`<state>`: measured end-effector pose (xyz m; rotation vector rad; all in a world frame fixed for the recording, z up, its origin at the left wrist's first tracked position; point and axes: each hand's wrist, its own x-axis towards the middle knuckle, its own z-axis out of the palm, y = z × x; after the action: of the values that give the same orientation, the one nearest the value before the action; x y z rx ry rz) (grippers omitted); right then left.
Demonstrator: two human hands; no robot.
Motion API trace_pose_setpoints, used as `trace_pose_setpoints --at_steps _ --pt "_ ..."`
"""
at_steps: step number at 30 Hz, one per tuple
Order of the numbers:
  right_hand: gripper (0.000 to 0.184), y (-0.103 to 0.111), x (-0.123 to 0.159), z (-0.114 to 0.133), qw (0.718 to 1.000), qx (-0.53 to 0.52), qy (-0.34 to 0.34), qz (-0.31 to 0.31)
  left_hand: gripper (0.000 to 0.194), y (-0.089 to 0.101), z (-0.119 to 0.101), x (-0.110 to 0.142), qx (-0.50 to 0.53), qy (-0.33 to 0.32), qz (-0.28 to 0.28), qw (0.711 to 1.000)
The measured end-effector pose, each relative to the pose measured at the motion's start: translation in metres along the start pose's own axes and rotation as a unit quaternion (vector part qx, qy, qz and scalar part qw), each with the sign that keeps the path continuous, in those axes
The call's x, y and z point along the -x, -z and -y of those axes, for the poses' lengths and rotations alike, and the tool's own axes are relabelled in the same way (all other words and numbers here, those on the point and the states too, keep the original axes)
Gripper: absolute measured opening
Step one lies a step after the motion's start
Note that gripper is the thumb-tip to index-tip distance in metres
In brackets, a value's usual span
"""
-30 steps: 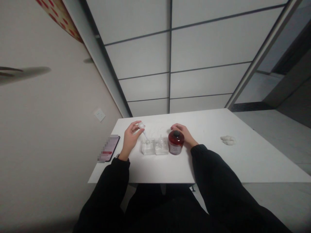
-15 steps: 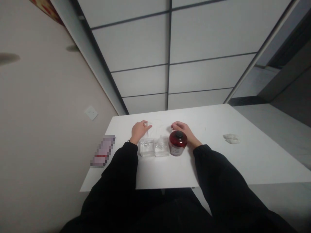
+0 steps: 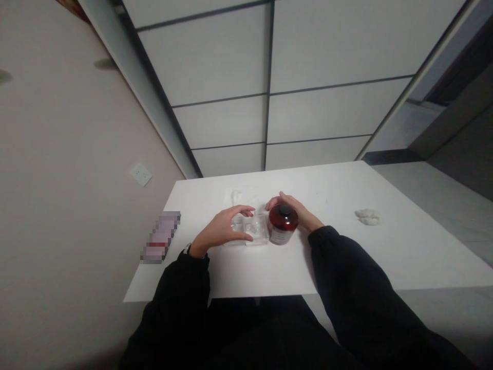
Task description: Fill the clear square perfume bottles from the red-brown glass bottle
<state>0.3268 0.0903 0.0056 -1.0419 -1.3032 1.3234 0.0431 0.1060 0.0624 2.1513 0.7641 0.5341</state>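
Note:
Two small clear glass bottles stand side by side on the white table. My left hand curves round the left clear bottle, thumb in front and fingers behind it. The right clear bottle stands just beside my fingertips. A dark red bottle with a black cap stands to the right of them, and my right hand is wrapped round its far side. A white dropper lies on the table behind the clear bottles, touched by neither hand.
A phone lies near the table's left edge. A crumpled white wad sits at the right. A wall with a socket runs along the left, and white panelled doors stand behind the table.
My left hand laid the dropper down behind the bottles, then came back and closed round the left clear bottle. My right hand stayed on the red bottle.

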Motion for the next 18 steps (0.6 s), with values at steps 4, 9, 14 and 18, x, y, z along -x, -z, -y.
trace_pose_setpoints --at_steps 4,9,14,18 --pt "0.087 -0.0011 0.0053 0.0055 0.992 -0.052 -0.076 0.087 0.105 -0.0056 0.0032 0.0028 -0.014 -0.009 -0.004 1.0" --pt "0.095 -0.0022 0.0042 0.0094 0.983 -0.058 -0.059 0.161 0.091 -0.0069 0.002 0.0026 -0.054 -0.032 0.013 0.998" --pt "0.095 -0.0027 0.0013 0.0074 0.982 -0.057 -0.038 0.174 0.054 -0.0077 -0.0023 0.0035 -0.077 -0.06 0.052 0.994" --pt "0.096 -0.0013 0.0 0.0026 0.984 -0.057 -0.025 0.17 0.053 -0.0076 -0.0032 0.0037 -0.094 -0.064 0.06 0.992"
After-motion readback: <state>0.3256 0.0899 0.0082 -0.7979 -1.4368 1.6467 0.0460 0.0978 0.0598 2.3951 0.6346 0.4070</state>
